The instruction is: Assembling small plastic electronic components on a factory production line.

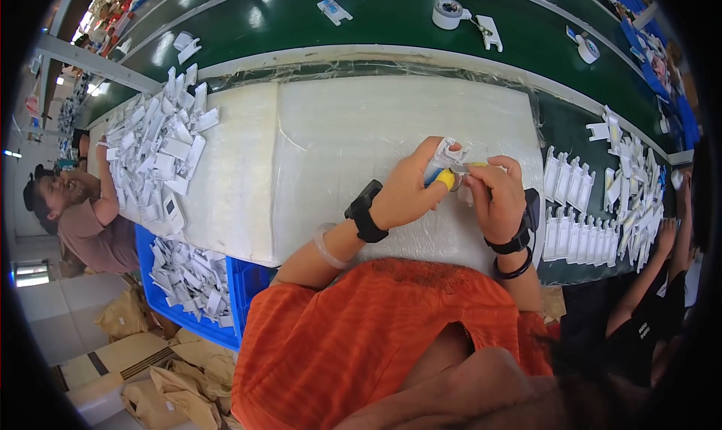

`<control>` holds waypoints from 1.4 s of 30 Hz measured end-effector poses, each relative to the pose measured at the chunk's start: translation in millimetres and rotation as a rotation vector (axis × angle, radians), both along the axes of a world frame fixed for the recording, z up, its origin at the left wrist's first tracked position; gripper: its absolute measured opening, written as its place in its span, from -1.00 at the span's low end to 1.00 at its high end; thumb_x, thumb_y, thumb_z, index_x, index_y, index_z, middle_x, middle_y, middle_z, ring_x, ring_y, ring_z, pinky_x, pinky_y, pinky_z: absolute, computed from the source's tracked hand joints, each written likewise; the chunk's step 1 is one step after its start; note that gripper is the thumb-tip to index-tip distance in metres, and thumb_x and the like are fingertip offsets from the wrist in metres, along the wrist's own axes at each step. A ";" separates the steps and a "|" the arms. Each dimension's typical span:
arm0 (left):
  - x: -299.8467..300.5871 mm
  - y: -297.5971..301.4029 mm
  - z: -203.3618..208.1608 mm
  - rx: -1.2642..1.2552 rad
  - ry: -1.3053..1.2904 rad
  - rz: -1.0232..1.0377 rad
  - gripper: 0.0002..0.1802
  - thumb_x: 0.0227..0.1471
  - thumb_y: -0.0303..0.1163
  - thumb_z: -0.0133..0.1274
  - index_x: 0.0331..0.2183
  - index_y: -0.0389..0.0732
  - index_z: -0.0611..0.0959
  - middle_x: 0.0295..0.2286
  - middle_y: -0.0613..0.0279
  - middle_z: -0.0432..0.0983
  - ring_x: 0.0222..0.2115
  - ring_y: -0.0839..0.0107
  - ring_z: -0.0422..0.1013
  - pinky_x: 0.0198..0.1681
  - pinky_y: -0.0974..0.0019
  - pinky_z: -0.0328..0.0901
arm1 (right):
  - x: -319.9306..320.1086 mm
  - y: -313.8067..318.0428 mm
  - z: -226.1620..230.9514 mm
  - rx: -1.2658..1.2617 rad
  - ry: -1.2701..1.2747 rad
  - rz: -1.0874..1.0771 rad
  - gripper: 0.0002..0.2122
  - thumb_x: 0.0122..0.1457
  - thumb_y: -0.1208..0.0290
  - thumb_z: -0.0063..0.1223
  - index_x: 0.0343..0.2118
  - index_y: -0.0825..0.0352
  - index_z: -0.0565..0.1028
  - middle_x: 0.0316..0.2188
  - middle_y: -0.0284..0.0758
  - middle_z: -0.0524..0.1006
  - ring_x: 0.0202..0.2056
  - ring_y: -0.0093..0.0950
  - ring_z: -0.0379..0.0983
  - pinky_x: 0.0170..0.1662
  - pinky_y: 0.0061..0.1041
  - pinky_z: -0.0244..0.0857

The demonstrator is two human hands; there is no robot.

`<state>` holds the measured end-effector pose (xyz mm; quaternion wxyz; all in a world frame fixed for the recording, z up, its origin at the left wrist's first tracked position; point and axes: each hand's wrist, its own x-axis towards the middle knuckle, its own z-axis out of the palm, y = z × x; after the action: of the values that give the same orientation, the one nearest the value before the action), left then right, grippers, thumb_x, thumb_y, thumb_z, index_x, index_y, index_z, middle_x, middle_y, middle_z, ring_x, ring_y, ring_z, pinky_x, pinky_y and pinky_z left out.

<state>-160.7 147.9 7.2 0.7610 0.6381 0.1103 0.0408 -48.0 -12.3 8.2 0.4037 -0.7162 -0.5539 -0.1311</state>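
Above the middle right of the padded table, my left hand (pixel 404 193) is closed around a small white plastic part (pixel 450 150), whose upper end sticks out past the fingers. Blue and yellow patches (pixel 446 179) show by the left thumb; whether they belong to a tool or a finger cover, I cannot tell. My right hand (pixel 500 204) meets the part from the right, thumb and forefinger pinched close to it. A thin greyish piece with some yellow (pixel 474 166) shows at those fingertips, too small to name. Both wrists wear black strapped devices.
White plastic parts lie heaped (pixel 162 140) on the left and in a blue bin (pixel 241 294) below. Rows of white parts (pixel 568 182) and a loose pile (pixel 635 182) stand right. Beyond runs a green conveyor (pixel 391 20) carrying several white pieces. People work at both sides.
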 end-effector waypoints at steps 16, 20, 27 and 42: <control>-3.1 -7.4 -1.6 0.265 -0.203 0.012 -0.59 0.04 -0.53 -0.08 -0.02 -0.27 0.38 -0.36 0.09 0.44 -0.44 0.33 0.39 -0.34 0.33 0.32 | -3.1 2.3 -6.1 0.110 -0.059 0.000 -0.71 -0.19 0.65 0.34 -0.33 0.31 0.60 -0.41 -0.30 0.47 -0.29 -0.23 0.42 -0.14 -0.26 0.40; -2.7 -8.7 -3.2 0.367 -0.268 0.054 -0.60 0.00 -0.51 -0.05 -0.06 -0.30 0.37 -0.38 -0.07 0.42 -0.41 0.03 0.40 -0.30 0.17 0.31 | -1.7 -0.1 -10.1 0.097 -0.076 0.008 -0.70 -0.19 0.65 0.35 -0.32 0.29 0.61 -0.40 -0.31 0.45 -0.26 -0.20 0.43 -0.14 -0.26 0.41; -5.8 -9.9 -5.4 0.408 -0.233 0.057 -0.59 0.03 -0.51 -0.05 -0.02 -0.26 0.41 -0.34 0.06 0.45 -0.41 0.30 0.39 -0.28 0.35 0.32 | -4.6 -0.1 -10.1 0.092 -0.100 -0.020 -0.69 -0.21 0.65 0.35 -0.32 0.26 0.62 -0.39 -0.32 0.43 -0.22 -0.15 0.43 -0.14 -0.26 0.41; -4.7 -12.1 -7.3 0.403 -0.325 0.035 -0.55 0.10 -0.43 0.02 0.03 -0.27 0.38 -0.15 -0.06 0.44 -0.16 -0.07 0.42 -0.12 0.17 0.34 | -5.0 -5.1 4.1 0.037 -0.097 0.002 -0.68 -0.25 0.66 0.33 -0.33 0.31 0.61 -0.39 -0.30 0.43 -0.17 -0.13 0.45 -0.02 -0.18 0.39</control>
<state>-165.4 135.8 -0.1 0.6255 0.7598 -0.0125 0.1771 -53.1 -17.4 12.3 0.3896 -0.7008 -0.5712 -0.1755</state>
